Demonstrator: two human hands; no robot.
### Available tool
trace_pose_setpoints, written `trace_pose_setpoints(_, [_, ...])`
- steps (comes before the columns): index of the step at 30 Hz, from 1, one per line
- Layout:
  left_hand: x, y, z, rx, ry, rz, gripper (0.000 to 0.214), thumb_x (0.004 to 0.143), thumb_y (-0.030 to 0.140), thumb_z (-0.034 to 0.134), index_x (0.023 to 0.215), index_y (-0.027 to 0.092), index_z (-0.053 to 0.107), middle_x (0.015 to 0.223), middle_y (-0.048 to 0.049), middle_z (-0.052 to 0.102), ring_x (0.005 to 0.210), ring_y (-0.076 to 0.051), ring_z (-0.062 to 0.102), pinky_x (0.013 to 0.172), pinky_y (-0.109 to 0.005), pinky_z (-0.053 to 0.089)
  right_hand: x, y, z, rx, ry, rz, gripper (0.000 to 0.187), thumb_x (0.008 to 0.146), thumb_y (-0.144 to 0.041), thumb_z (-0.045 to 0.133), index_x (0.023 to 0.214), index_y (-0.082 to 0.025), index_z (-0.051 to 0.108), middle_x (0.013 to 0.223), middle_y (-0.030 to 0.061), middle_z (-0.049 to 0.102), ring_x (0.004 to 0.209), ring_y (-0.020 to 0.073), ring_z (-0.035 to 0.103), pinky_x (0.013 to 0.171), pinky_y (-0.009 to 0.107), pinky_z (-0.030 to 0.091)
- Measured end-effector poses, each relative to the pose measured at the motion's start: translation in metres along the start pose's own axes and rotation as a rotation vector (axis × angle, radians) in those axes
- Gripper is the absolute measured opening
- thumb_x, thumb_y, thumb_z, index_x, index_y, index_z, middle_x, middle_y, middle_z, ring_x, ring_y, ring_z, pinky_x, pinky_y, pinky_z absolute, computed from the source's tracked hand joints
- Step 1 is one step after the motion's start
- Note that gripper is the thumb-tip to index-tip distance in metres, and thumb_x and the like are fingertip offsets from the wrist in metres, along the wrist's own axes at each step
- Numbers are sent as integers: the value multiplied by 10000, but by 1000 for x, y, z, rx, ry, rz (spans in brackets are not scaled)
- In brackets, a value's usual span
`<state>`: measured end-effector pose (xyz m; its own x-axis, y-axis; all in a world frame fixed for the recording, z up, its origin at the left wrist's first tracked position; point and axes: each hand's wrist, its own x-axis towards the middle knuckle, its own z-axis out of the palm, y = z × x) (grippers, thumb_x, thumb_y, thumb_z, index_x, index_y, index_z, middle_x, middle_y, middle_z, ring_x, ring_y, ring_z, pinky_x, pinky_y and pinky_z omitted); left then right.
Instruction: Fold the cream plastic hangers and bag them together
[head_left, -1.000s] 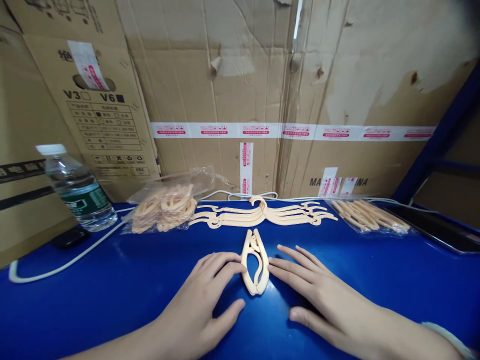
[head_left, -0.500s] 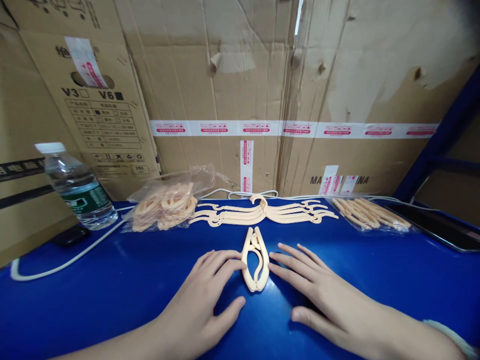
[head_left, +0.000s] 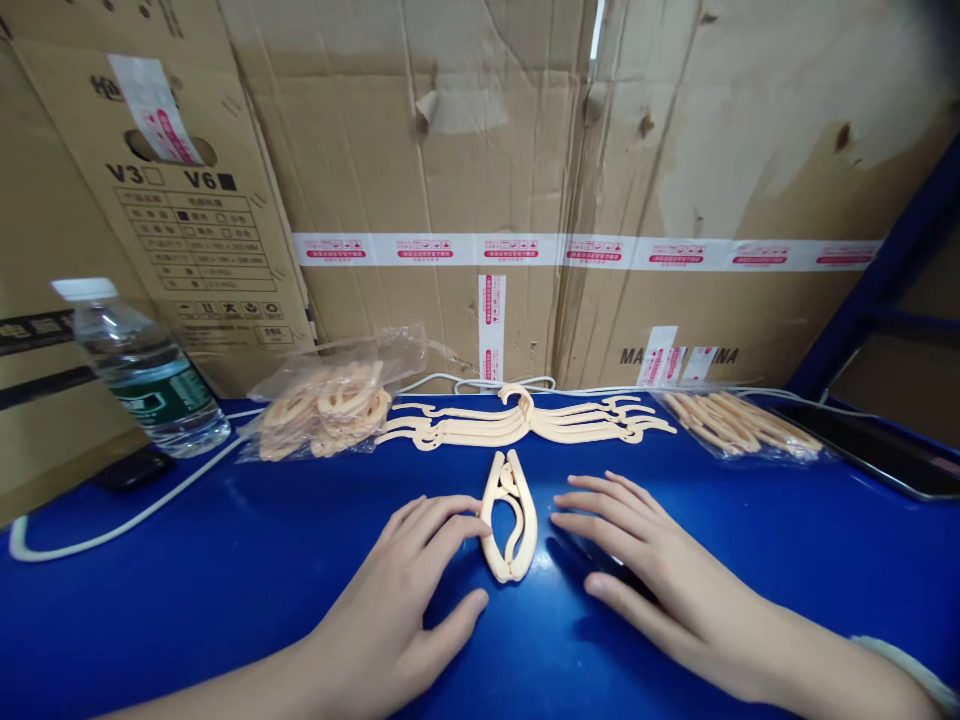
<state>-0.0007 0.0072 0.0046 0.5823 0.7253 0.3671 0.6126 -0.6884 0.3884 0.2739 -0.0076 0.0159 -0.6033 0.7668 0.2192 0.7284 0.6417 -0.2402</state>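
Note:
A folded cream plastic clothes hanger (head_left: 527, 530) lies flat on the blue table, its hook tucked between the two folded arms. The fingertips of my left hand (head_left: 420, 580) rest against the hanger's left side, fingers stretched and thumb apart. My right hand (head_left: 660, 580) hovers just right of the hanger, fingers spread, touching nothing that I can see. Behind the folded one, several unfolded hangers (head_left: 480, 430) lie stacked with a hook pointing up towards the back.
Left of the stack is a clear bag of folded hangers (head_left: 322, 410); another bagged bundle (head_left: 739, 422) lies right. A water bottle (head_left: 150, 380) and a dark object (head_left: 135, 468) stand far left. A black tablet-like device (head_left: 877, 450) lies far right. Cardboard (head_left: 435, 180) walls the back; a white cable (head_left: 127, 540) crosses left.
My right hand has drawn away from the folded hanger, to the right and slightly up. My left hand stays at the hanger's left side. The view has shifted slightly.

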Motion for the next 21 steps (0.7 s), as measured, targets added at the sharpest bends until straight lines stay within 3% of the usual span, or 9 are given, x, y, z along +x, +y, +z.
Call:
trace_pose_setpoints(5, [0, 1, 0, -13, 12, -8, 335, 809, 169, 558, 1129, 269, 567, 1257, -69, 590, 1174, -273, 538, 1049, -511, 391, 1, 6, -1, 71, 167, 19, 311, 967, -327, 463, 1241, -232, 576, 1242, 96, 618, 1236, 264, 488, 1031, 453, 421])
trace_pose_setpoints(9, [-1, 0, 0, -16, 17, -29, 348, 803, 165, 559, 1129, 288, 572, 1268, -52, 578, 1179, -276, 525, 1026, -497, 415, 5, 20, -2, 96, 251, 66, 249, 971, -328, 446, 1119, -223, 616, 1132, 92, 657, 1118, 250, 561, 964, 428, 467])
trace_pose_setpoints(21, [-2, -4, 1, -37, 14, -5, 373, 786, 141, 553, 1122, 301, 540, 1280, -56, 571, 1194, -267, 529, 1063, -518, 386, 6, 113, -10, -101, 428, 207, 339, 931, -374, 448, 1152, -186, 624, 1162, 137, 675, 1103, 303, 608, 962, 526, 475])
